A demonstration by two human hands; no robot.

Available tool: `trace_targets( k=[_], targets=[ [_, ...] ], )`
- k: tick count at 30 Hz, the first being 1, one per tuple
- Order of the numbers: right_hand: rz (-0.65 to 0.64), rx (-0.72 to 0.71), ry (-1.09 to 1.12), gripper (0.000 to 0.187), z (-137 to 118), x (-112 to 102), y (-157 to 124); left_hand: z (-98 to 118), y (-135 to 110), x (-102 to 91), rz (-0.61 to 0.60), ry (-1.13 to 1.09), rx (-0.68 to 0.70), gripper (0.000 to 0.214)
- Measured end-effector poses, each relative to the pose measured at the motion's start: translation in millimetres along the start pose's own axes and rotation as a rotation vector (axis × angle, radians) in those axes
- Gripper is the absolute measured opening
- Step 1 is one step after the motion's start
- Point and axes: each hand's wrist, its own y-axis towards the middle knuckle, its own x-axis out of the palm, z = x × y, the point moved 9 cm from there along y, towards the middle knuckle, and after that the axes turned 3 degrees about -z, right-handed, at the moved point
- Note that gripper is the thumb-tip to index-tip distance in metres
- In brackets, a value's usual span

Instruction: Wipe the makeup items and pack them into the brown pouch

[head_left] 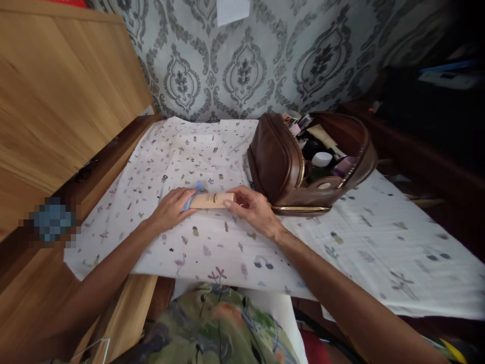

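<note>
A beige tube (211, 200) lies sideways just above a white patterned cloth (189, 151). My right hand (254, 209) pinches the tube's right end with bent fingers. My left hand (172, 207) is closed on a small blue cloth (191, 195) pressed against the tube's left end. Just right of the tube stands an open brown leather bag (278, 162) with a gold zip, filled with several cosmetic bottles and jars (321, 158).
A wooden cabinet (56, 101) rises at the left. A grey patterned wall (246, 60) is behind the cloth. Dark furniture with clutter (435, 101) lies at the right. The white cloth spreads bare toward the right front (397, 253).
</note>
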Motion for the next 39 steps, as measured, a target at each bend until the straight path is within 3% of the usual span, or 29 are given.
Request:
trace_targets(
  k=[5, 8, 12, 16, 22, 25, 28, 30, 33, 36, 39],
  targets=[
    [-0.009, -0.072, -0.052, 0.047, -6, -1, -1, 4, 3, 2.2, -0.018, 0.022, 0.032, 0.043],
    [-0.029, -0.033, -0.090, 0.040, -6, 1, -2, 7, 2, 2.3, -0.015, 0.066, 0.048, 0.042],
    [-0.035, 0.027, -0.123, 0.047, -3, 1, -3, 11, 2, 1.8, -0.007, 0.086, 0.054, 0.039],
    [-0.060, 0.043, -0.104, 0.045, 1, 3, -2, 7, 3, 3.7, -0.053, 0.025, 0.019, 0.039],
    [0.000, -0.045, 0.011, 0.042, -4, -1, 1, -1, 5, -2.9, -0.106, -0.072, -0.024, 0.048],
    [-0.002, -0.011, 0.076, 0.043, 0, 0, 2, 16, 11, -22.1, 0.051, -0.054, 0.021, 0.041],
    [0.005, 0.001, 0.077, 0.048, 3, -1, 1, 52, 20, -36.0, 0.243, -0.019, 0.098, 0.035],
    [0.003, -0.016, 0.042, 0.046, 2, -1, 0, 79, 29, -30.1, 0.258, 0.016, 0.159, 0.043],
    [-0.002, -0.024, -0.005, 0.046, 1, -1, -1, 102, 43, -8.0, 0.143, 0.147, 0.210, 0.047],
    [0.005, -0.015, -0.023, 0.049, 2, -1, -1, 87, 44, 5.0, 0.031, 0.233, 0.170, 0.042],
    [0.001, 0.014, -0.025, 0.050, 3, 0, 0, 45, 28, 2.3, -0.019, 0.215, 0.068, 0.038]
  ],
)
